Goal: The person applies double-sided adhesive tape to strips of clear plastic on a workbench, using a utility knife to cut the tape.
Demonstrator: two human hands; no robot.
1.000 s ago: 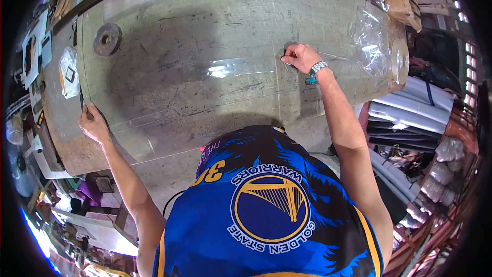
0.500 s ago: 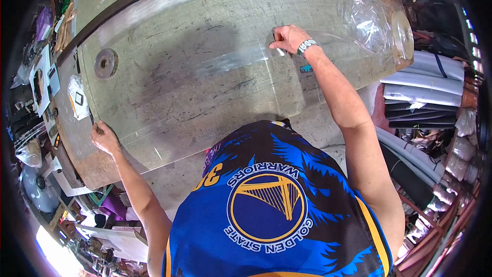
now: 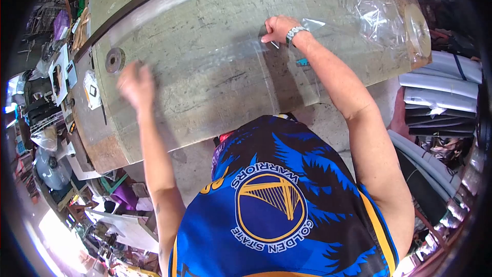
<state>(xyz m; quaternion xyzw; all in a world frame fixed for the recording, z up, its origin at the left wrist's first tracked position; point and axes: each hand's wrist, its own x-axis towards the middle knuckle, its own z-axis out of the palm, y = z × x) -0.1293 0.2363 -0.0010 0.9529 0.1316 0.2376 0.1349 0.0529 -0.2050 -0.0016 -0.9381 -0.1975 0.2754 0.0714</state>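
A large sheet of clear plastic film (image 3: pixel 241 51) lies over the grey worktable (image 3: pixel 205 97), shown by its glints and creases. My right hand (image 3: pixel 281 29), with a metal watch on the wrist, is closed in a pinch on the film near the table's middle. My left hand (image 3: pixel 137 83) is smeared by motion above the table's left part, so its fingers cannot be made out. Close beside it lies a round disc with a centre hole (image 3: pixel 115 60). A small teal object (image 3: pixel 302 62) rests below my right wrist.
Crumpled clear plastic (image 3: pixel 376 15) lies at the table's right end. A dark bar (image 3: pixel 138 7) runs along the back. A small bag (image 3: pixel 92 90) and a thin dark tool (image 3: pixel 104 114) are at left. Wrapped rolls (image 3: pixel 441 87) are stacked at right.
My left hand has left the table's front left edge and moved up and right toward the disc. My right hand has shifted slightly back and left, still pinching. The view has shifted slightly.
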